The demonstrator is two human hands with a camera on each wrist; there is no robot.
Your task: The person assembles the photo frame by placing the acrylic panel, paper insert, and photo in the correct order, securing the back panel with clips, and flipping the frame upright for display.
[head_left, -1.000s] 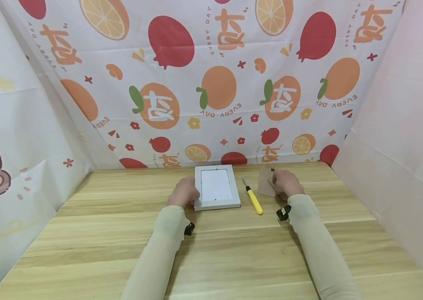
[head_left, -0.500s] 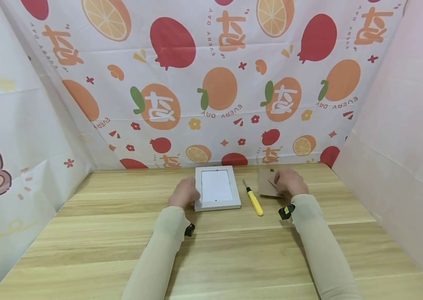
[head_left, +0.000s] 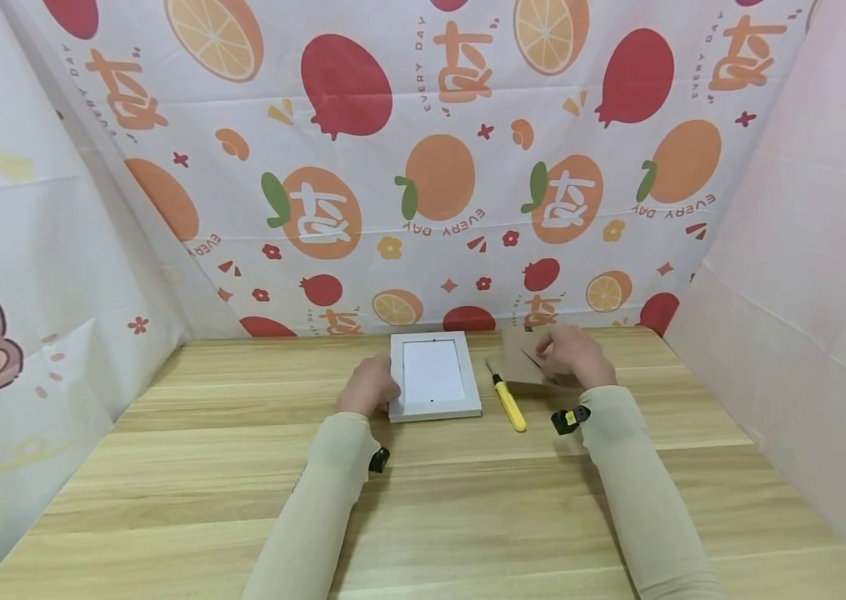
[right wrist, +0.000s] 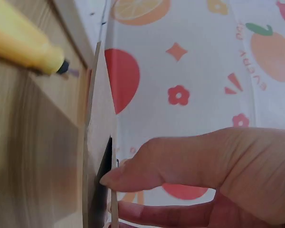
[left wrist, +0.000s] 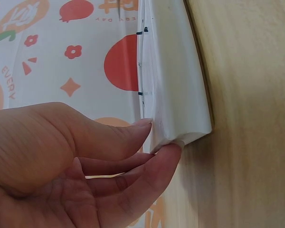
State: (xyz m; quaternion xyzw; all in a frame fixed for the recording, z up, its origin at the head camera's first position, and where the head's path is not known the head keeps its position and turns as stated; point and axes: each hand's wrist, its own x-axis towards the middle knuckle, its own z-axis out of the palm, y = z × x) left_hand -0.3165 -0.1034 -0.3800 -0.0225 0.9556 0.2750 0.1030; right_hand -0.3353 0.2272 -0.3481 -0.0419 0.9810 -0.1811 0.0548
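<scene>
A white picture frame (head_left: pixel 471 383) lies flat on the wooden table, metal tabs along its inner edge. My left hand (head_left: pixel 368 385) grips its near left corner, the thumb (left wrist: pixel 128 137) on the upper edge and the fingers against the side. To the right, my right hand (head_left: pixel 575 357) pinches the stand flap of a brown backing board (head_left: pixel 518 358) between thumb and fingers. In the right wrist view the backing board (right wrist: pixel 100 104) hangs just above the table, with a dark gap between flap and board.
A yellow-handled screwdriver (head_left: pixel 510 405) lies between the frame and the board, its tip pointing away. Behind stands a fruit-print curtain (head_left: pixel 423 250) at the far edge of the wooden table (head_left: pixel 438 517).
My right hand has lifted the backing board off the table and shifted it slightly left, towards the screwdriver. The left hand and the picture frame stay in place.
</scene>
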